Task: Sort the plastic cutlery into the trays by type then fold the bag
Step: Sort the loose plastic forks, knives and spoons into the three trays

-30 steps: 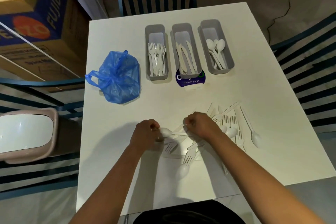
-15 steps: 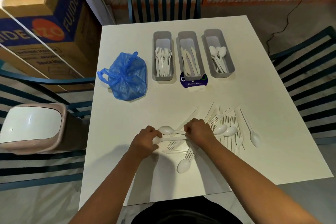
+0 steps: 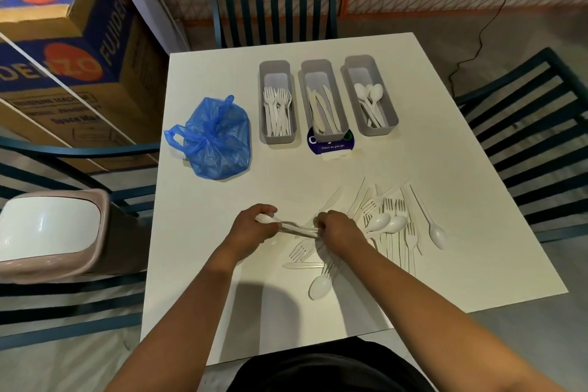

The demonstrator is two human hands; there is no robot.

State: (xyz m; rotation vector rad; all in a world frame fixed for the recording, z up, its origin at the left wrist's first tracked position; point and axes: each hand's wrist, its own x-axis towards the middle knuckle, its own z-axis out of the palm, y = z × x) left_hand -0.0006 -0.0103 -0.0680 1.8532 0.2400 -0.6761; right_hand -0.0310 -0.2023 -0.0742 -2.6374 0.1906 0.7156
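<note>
My left hand (image 3: 254,229) grips the bowl ends of white plastic spoons (image 3: 297,229), and my right hand (image 3: 337,229) grips their handle ends just above the table. A loose pile of white cutlery (image 3: 391,226) lies right of and under my right hand, with a lone spoon (image 3: 436,234) further right and another spoon (image 3: 319,286) near me. Three grey trays stand at the back: the fork tray (image 3: 276,68), the knife tray (image 3: 318,68) and the spoon tray (image 3: 361,65). A crumpled blue plastic bag (image 3: 216,140) lies left of the trays.
The white table (image 3: 477,232) has dark slatted chairs behind it (image 3: 270,0), on the right (image 3: 534,137) and on the left. A bin with a white lid (image 3: 47,229) and cardboard boxes (image 3: 63,51) stand at the left. A round blue sticker (image 3: 332,146) sits under the knife tray.
Both hands gathered spoons from the pile and now hold them together between them, my left hand having slid a little left. The camera tilted, shifting the scene down in view.
</note>
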